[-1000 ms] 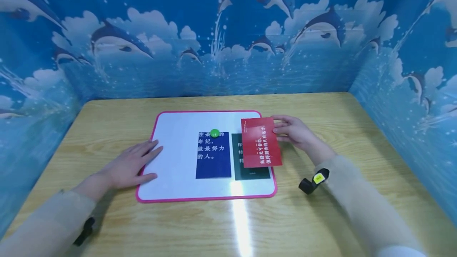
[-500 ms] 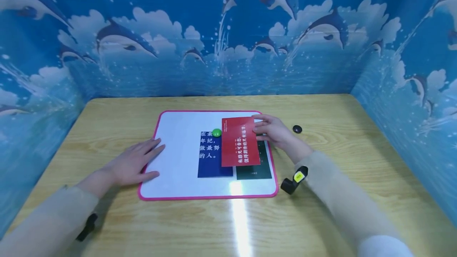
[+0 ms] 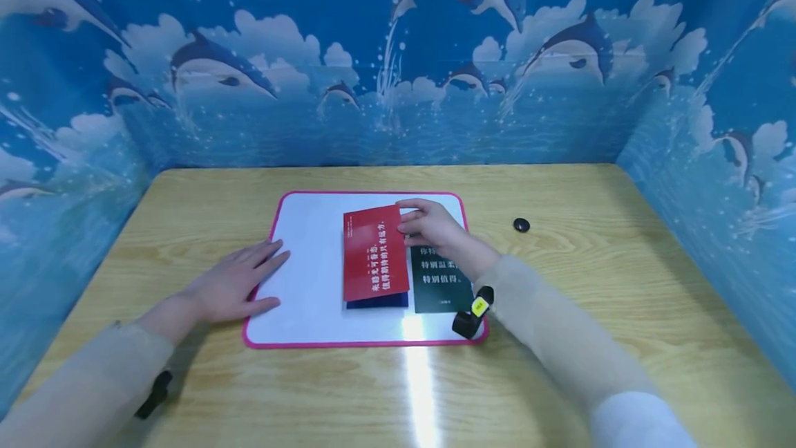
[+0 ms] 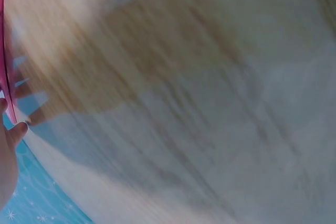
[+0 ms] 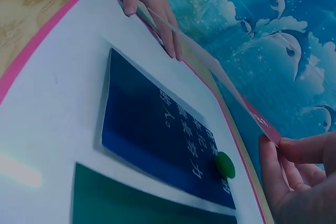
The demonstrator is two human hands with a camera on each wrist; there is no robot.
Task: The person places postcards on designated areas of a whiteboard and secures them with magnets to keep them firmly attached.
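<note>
In the head view a red card with white Chinese writing is pinched at its right edge by my right hand. The right wrist view shows that card edge-on, raised over the whiteboard, between thumb and fingers. Below it lies a blue card, a round green magnet on its end. To the right is a dark green card, partly behind my right hand and wrist. My left hand rests with spread fingers on the pink-rimmed whiteboard's left edge.
A round black magnet lies on the wooden table, right of the board. A blue curtain with dolphins closes off the back and sides. Light glares on the board's lower edge and the table in front.
My right hand has carried the red card leftward, from over the green card to over the blue one, hiding the green magnet in the head view. The black magnet came into sight. My left hand stayed put.
</note>
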